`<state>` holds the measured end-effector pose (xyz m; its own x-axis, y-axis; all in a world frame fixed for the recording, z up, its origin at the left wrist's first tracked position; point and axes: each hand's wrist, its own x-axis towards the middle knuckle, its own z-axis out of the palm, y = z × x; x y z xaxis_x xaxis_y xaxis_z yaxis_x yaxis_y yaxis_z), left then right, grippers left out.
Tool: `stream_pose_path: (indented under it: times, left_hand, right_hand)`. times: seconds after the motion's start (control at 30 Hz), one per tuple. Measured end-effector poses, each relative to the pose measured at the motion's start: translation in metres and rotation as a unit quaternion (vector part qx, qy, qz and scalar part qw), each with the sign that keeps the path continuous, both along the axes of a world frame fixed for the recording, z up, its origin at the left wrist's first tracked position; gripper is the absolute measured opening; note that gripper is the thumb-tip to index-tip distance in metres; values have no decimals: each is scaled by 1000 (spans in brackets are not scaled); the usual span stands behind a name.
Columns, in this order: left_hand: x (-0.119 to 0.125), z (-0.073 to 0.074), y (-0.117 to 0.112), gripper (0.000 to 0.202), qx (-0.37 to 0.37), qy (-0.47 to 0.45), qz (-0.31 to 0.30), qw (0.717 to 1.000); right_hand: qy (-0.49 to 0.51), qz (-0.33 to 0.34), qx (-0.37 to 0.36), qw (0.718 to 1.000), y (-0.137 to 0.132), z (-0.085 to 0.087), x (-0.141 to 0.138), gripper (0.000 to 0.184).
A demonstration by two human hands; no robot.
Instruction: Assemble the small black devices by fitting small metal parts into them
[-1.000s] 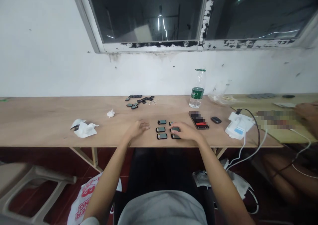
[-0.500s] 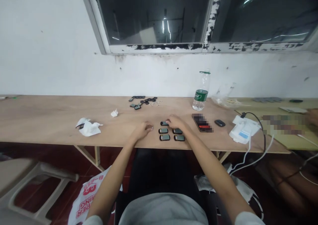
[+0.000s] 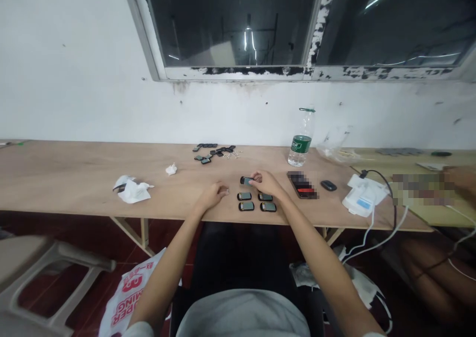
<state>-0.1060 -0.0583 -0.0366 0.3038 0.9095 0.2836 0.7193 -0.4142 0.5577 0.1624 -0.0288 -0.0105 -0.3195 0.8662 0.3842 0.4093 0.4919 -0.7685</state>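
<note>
Change: right hand [image 3: 267, 184] has moved up from the lower devices and now holds the top device [image 3: 246, 180].
Left hand: [image 3: 212, 196] rests on the plywood worktop [image 3: 74, 170], grip relaxed and empty, just left of the devices.
Top device: above the others, its screen showing, pinched at its right end.
Lower devices: four matching devices [image 3: 246, 206] lie in a two-by-two block.
Right grip: closed on the top device.
Further right: a pixelated phone [image 3: 302, 185], then a dark oval fob [image 3: 328, 184].
</note>
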Motion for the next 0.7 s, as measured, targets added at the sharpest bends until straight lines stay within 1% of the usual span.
stream_pose_path:
  times: [0.07,0.17,0.23,0.33,0.43,0.5,0.57,0.7]
  left_hand:
    - [0,-2,1,23,3,-4,5,1000]
    - [1,-3,0,22,13,-6,5,1000]
    - [5,0,-4,22,33,-15,-15,999]
    - [17,11,-15,23,81,-41,-77,993]
    - [33,28,-31,23,119,-64,-131,982]
    - [43,38,-41,24,139,-69,-143,977]
    - [50,46,-48,23,166,-69,-146,973]
    - [55,51,-52,21,203,-50,-140,968]
  right_hand:
    - [47,-12,3,999,-10,1,4,19]
    - [84,-21,3,996,-26,1,10,23]
    - [102,-22,-7,994,-37,0,13,24]
    - [119,-22,-15,993,-50,-2,13,25]
    - [129,-33,-12,991,-60,0,11,26]
    - [147,-35,-14,988,-65,5,9,27]
    - [173,-31,-22,984,-68,9,6,29]
    - [222,-26,-38,974,-73,13,-3,29]
